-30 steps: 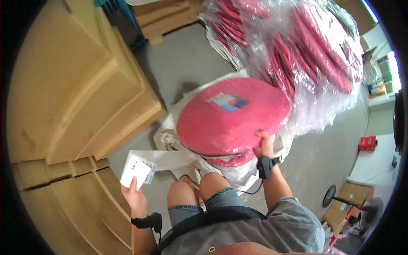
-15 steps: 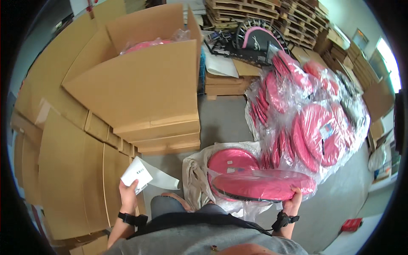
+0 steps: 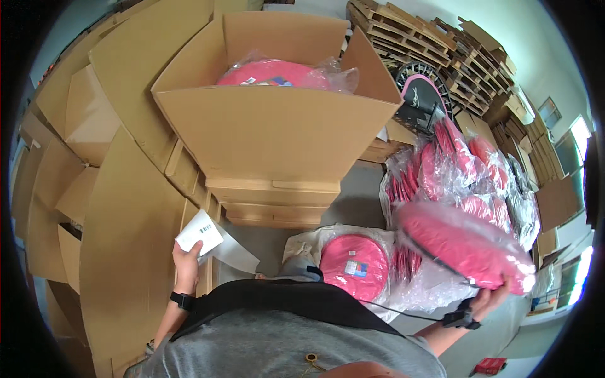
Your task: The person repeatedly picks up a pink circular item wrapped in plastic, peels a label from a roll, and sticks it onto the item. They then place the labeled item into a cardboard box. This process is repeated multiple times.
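Note:
My left hand (image 3: pixel 187 261) grips a strip of white barcode labels (image 3: pixel 203 234), its loose tail hanging toward the floor. Out to the right, my right hand (image 3: pixel 493 297) is closed on the lower edge of a round pink pad (image 3: pixel 463 242) in clear plastic; it is held up tilted and looks slightly blurred. In front of me, a second round pink pad (image 3: pixel 353 268) lies flat on pale cloth, with a coloured label on it. Past the left hand stands a large open cardboard box (image 3: pixel 277 135) with a plastic-wrapped pink item (image 3: pixel 274 72) inside.
At the right lies a heap of bagged pink pads (image 3: pixel 435 170). Tall cardboard sheets (image 3: pixel 126 252) line my left side. Wooden pallets (image 3: pixel 403 28) are stacked at the back, near a black round frame (image 3: pixel 422 94) with pink trim. A red object (image 3: pixel 489 366) sits at the lower right.
My right hand has lifted the bagged pink pad up and to the right, uncovering the one lying below. The view has shifted, showing more of the box's inside. My left hand still holds the labels.

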Available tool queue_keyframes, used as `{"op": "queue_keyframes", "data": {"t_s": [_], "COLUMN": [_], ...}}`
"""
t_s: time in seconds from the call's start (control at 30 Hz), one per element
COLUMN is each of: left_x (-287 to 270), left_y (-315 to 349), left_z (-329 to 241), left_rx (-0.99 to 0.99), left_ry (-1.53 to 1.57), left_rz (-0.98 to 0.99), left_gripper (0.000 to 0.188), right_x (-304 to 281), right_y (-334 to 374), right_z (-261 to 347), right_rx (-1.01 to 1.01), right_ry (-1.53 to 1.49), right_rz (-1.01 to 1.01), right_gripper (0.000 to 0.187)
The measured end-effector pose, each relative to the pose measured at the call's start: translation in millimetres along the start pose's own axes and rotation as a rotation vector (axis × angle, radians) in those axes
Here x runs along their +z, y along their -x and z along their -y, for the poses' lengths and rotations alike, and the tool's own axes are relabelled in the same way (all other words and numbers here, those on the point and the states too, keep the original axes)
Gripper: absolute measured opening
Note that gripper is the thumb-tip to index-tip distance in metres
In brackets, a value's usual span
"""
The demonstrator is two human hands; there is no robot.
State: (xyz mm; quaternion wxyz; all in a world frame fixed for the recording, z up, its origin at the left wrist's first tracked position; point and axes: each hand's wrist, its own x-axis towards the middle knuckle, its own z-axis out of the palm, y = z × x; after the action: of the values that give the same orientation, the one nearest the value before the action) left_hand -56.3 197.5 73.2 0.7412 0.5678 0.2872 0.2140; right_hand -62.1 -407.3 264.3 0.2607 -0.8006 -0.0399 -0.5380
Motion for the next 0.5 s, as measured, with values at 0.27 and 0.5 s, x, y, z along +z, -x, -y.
{"op": "queue_keyframes", "data": {"t_s": [0.27, 0.5], "left_x": [-34, -39], "left_y": [-26, -62], "left_z": [25, 23], "left_rx": [0.086, 0.175], "left_ry": [0.04, -0.003], "left_rz": [-0.195, -0.313], "left_gripper": [0.042, 0.041], "right_x": [27, 192], "right_y": [-133, -256], "right_z": [58, 93], "right_rx": [-0.094, 0.007], "right_ry": [-0.142, -0.739], "right_rz": [-0.242, 0.019], "right_gripper": [0.044, 0.032]}}
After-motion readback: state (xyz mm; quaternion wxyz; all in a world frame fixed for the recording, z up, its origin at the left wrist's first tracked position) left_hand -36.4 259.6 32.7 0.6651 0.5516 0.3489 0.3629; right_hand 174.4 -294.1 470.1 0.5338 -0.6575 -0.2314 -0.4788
